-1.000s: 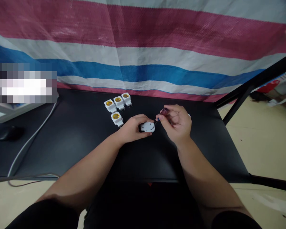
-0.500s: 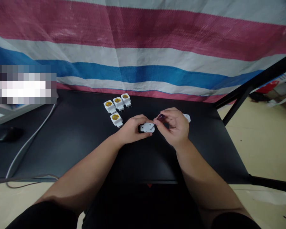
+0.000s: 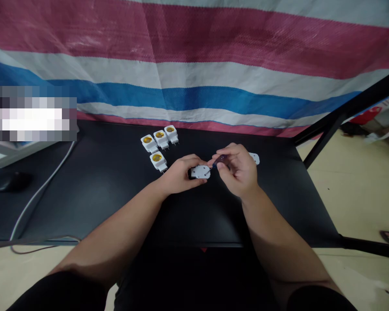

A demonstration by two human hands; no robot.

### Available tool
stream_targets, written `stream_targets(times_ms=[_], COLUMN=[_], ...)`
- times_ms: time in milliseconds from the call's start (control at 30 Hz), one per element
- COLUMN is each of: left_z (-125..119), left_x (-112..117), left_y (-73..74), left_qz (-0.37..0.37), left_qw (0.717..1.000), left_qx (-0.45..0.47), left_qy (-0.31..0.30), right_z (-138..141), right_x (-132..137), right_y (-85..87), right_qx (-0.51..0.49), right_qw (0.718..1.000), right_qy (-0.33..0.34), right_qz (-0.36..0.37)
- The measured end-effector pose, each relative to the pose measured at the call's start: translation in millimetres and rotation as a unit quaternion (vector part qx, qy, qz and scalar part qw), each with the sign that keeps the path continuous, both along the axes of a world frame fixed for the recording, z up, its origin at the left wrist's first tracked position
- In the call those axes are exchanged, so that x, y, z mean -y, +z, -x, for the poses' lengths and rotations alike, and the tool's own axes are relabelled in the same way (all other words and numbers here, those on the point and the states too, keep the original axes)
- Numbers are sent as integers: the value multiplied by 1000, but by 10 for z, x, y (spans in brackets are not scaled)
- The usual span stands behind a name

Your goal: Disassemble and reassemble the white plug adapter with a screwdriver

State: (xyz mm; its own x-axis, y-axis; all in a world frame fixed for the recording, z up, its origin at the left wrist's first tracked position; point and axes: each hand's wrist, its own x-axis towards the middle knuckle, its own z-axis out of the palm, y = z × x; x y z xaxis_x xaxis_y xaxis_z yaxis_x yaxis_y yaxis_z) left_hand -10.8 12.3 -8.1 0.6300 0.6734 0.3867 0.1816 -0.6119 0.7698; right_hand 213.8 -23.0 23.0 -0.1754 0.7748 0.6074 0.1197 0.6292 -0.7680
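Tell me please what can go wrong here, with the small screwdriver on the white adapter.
The small screwdriver in the right hand could slip off the white adapter and jab the left hand, whose fingers lie close to its tip. The adapter might also turn under pressure, as only the left hand appears to steady it. A sudden slip could knock the nearby yellow-centred socket units.

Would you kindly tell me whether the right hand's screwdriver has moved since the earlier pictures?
Yes: the screwdriver handle has dropped toward the person, judged against the nearest yellow-cupped socket.
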Motion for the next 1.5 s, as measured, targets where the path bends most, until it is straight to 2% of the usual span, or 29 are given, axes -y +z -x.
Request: stream_targets(times_ms=[167,300,400,533,767,967,1100,1267,1500], left_z=[-2,-8,-9,-10,-14,-16,-14,-15,-20], left_x=[7,14,9,4,12,9,10,10,5], left_y=[23,47,40,34,55,64,59,45,50], left_qz=[-4,-11,-15,-28,-20,-22,-32,-35,-37], left_qw=[1000,1000,1000,1000,999,1000,999,999,999], left_qx=[-13,-14,-13,-7,-24,-19,-21,-16,-6], left_qy=[9,7,6,8,11,6,8,12,12], right_z=[73,202,254,249,285,336,316,329,313], right_x=[5,-8,-19,-36,-22,-45,-55,-39,-59], right_y=[25,-36,-85,-109,-34,-20,-19,15,20], right_qx=[-36,-145,-152,-164,-182,-197,-204,-221,-245], right_qw=[995,971,963,964,954,959,958,947,948], right_qy=[73,138,159,156,142,147,120,134,140], right_qz=[48,133,154,136,194,141,163,188,147])
